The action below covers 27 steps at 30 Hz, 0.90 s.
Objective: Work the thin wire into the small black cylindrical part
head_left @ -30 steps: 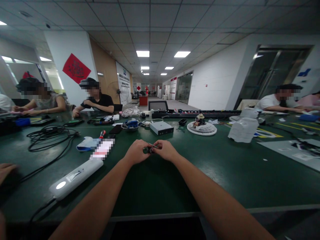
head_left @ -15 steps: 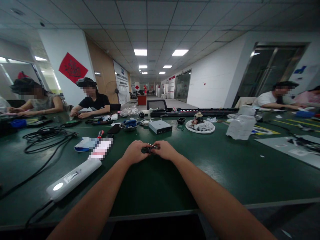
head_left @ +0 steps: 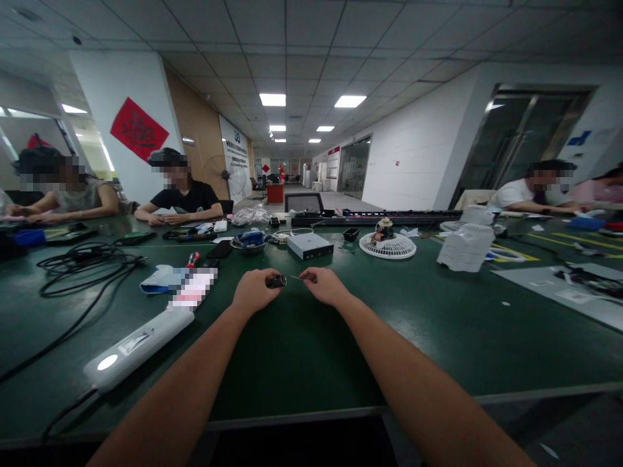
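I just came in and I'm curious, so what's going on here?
Someone at a green table is handling small pieces with both hands. The left hand holds a little dark part, and the right hand holds a thin metal piece. The two pieces look slightly apart. Beyond them sit a grey box and, to its right, a white fan grille.

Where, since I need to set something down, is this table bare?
Free: green tabletop between right forearm, fan grille and grey sheet, bar one scrap; also between right and left forearm. Crowded: far strip around optical drive.
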Tool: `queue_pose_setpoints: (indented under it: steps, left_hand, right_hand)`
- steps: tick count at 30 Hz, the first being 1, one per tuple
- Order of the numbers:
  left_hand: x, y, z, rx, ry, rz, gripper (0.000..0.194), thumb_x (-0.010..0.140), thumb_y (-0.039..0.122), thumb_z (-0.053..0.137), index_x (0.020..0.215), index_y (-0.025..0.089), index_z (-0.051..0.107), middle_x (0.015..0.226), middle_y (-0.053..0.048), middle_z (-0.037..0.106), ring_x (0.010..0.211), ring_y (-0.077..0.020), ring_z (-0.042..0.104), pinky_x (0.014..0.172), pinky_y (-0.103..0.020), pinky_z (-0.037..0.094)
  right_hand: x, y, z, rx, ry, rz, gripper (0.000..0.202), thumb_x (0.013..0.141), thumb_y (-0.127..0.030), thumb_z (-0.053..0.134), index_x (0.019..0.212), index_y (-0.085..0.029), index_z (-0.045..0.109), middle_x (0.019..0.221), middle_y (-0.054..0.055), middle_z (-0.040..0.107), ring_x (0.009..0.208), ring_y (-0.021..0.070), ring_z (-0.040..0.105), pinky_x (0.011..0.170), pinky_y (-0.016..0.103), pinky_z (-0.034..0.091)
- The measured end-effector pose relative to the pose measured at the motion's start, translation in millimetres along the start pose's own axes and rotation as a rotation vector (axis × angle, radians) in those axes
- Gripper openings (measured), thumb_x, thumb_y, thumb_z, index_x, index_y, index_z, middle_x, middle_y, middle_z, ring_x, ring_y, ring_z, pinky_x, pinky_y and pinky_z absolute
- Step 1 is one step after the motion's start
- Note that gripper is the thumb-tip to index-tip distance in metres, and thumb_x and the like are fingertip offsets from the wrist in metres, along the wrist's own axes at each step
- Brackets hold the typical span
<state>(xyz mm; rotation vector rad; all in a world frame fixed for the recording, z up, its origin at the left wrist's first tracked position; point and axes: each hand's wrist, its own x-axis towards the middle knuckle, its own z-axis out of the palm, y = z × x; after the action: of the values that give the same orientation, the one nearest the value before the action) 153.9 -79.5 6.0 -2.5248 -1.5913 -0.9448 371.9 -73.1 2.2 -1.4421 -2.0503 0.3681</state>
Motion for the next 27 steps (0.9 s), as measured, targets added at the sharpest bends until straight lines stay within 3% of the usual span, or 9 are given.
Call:
queue_pose_setpoints:
  steps: [7, 18, 27]
  left_hand:
    - [-1, 4, 0.9, -0.016, -0.034, 0.051, 0.027, 0.074, 0.035, 0.066, 0.099, 0.026, 0.071, 0.085, -0.002, 0.073, 0.082, -0.0214, 0.066, 0.075, -0.031, 0.047]
    - [-2, 2, 4.1, 0.014, -0.059, 0.108, 0.028, 0.074, 0.030, 0.066, 0.101, 0.025, 0.070, 0.094, -0.003, 0.070, 0.087, -0.0212, 0.063, 0.078, -0.030, 0.047]
    - [-2, 8, 3.7, 0.071, -0.062, 0.212, 0.026, 0.075, 0.029, 0.066, 0.100, 0.025, 0.070, 0.090, -0.003, 0.069, 0.088, -0.0225, 0.062, 0.080, -0.034, 0.044]
  right_hand:
    - [-4, -7, 0, -0.020, -0.038, -0.121, 0.025, 0.082, -0.019, 0.057, 0.100, -0.023, 0.073, 0.085, 0.001, 0.072, 0.074, 0.0138, 0.062, 0.069, 0.023, 0.045]
    - [-5, -9, -4, -0.025, -0.099, -0.131, 0.025, 0.080, -0.018, 0.056, 0.094, -0.023, 0.076, 0.084, 0.000, 0.073, 0.074, 0.0135, 0.063, 0.068, 0.022, 0.045]
    - [-8, -18, -9, -0.146, -0.118, -0.050, 0.024, 0.076, -0.019, 0.058, 0.091, -0.025, 0.075, 0.080, 0.001, 0.072, 0.072, 0.0156, 0.062, 0.064, 0.024, 0.042]
